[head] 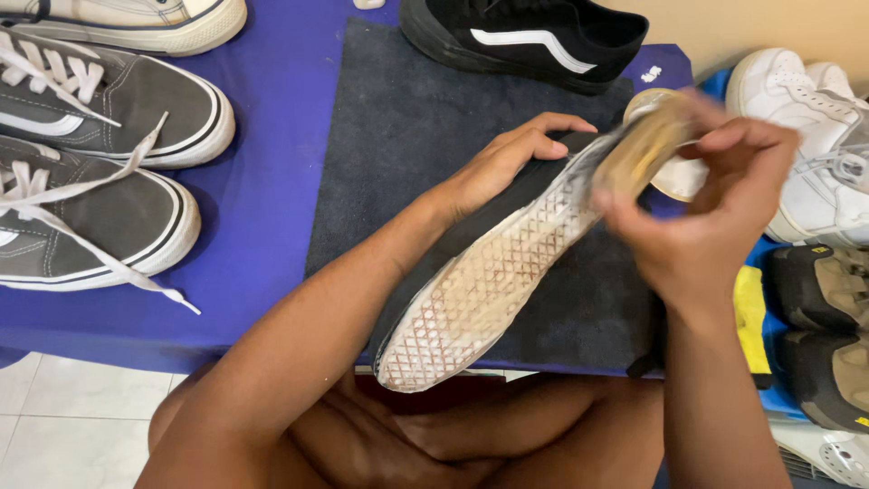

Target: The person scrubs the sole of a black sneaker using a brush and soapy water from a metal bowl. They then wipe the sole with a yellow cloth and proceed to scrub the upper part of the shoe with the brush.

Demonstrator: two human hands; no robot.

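Note:
My left hand point(507, 163) grips the side of a black sneaker point(489, 281) turned sole-up, its white waffle-pattern sole dirty and facing me. My right hand point(701, 208) holds a tan brush point(647, 145), blurred with motion, against the sole's toe end. The shoe hangs over a dark grey mat point(398, 127) that lies on a blue cloth-covered table point(272, 136).
A matching black sneaker point(525, 36) stands at the mat's far edge. Two grey sneakers point(100, 109) point(81, 226) with loose white laces and a cream one point(136, 18) lie at left. White sneakers point(806, 118), dark shoes point(828, 290) and a yellow cloth point(749, 317) sit at right. A small round white container point(679, 177) sits behind the brush.

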